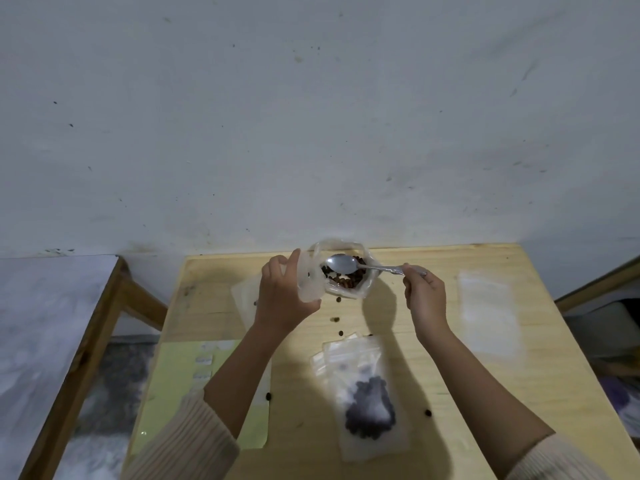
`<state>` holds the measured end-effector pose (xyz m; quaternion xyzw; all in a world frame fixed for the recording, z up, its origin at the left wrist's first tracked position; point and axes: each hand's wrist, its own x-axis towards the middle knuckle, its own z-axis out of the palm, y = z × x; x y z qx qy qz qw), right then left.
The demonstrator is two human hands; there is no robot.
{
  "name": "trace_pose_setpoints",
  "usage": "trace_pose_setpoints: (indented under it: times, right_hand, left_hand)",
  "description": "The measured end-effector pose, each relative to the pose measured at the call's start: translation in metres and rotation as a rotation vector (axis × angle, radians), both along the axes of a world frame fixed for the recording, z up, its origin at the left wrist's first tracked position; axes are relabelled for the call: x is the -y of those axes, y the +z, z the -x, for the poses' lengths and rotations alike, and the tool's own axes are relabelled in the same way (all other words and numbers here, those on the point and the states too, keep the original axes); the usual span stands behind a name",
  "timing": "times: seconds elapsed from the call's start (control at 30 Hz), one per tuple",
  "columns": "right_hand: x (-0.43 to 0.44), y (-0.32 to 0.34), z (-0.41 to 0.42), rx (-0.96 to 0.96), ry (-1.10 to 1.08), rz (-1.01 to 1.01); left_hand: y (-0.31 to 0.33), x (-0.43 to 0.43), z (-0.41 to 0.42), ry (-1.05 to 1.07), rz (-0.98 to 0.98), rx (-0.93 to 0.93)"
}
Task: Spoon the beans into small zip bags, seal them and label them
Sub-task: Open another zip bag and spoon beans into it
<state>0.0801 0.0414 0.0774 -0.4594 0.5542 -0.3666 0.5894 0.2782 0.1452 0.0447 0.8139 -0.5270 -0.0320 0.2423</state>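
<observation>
My right hand (424, 295) pinches the handle of a metal spoon (341, 264), whose bowl looks bare and hovers over the brown beans (346, 278) in an open plastic bag (360, 251) at the table's far edge. My left hand (282, 292) holds a small clear zip bag (308, 284) upright just left of the bean bag. A filled zip bag of dark beans (370, 407) lies flat near the front, on top of other flat bags (332, 355). A pale green label sheet (183, 375) lies at the front left, partly under my left forearm.
Loose beans (335, 319) are scattered over the wooden table (485, 427). A stack of unfilled clear zip bags (490, 315) lies at the right. Another flat bag (242, 296) lies behind my left hand. A second table (86, 341) stands to the left.
</observation>
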Motion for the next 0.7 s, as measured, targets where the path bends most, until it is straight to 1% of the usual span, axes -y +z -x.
trace_pose_setpoints:
  times: [0.1, 0.2, 0.33, 0.43, 0.53, 0.63, 0.7]
  right_hand:
    - [-0.004, -0.010, -0.003, -0.043, 0.016, -0.112]
    - [-0.010, -0.019, -0.011, -0.062, 0.093, -0.239]
    - [-0.016, -0.024, -0.017, -0.052, 0.145, -0.304]
    - [-0.014, -0.030, -0.011, -0.077, 0.138, -0.260]
    - [-0.010, -0.033, 0.002, -0.179, 0.113, -0.188]
    - [-0.011, -0.026, 0.015, -0.338, 0.071, -0.033]
    - [-0.016, -0.013, 0.015, -0.357, 0.083, 0.101]
  left_hand:
    - [0.003, -0.007, -0.001, 0.036, -0.019, -0.081]
    - [0.003, -0.013, -0.002, 0.069, -0.024, -0.180]
    - [0.005, -0.020, -0.004, 0.086, -0.034, -0.219]
    - [0.005, -0.022, -0.005, 0.096, -0.038, -0.218]
    - [0.006, -0.022, -0.003, 0.078, -0.006, -0.184]
    - [0.005, -0.020, 0.001, 0.043, 0.057, -0.165]
    - [0.008, -0.019, 0.005, 0.026, 0.078, -0.176]
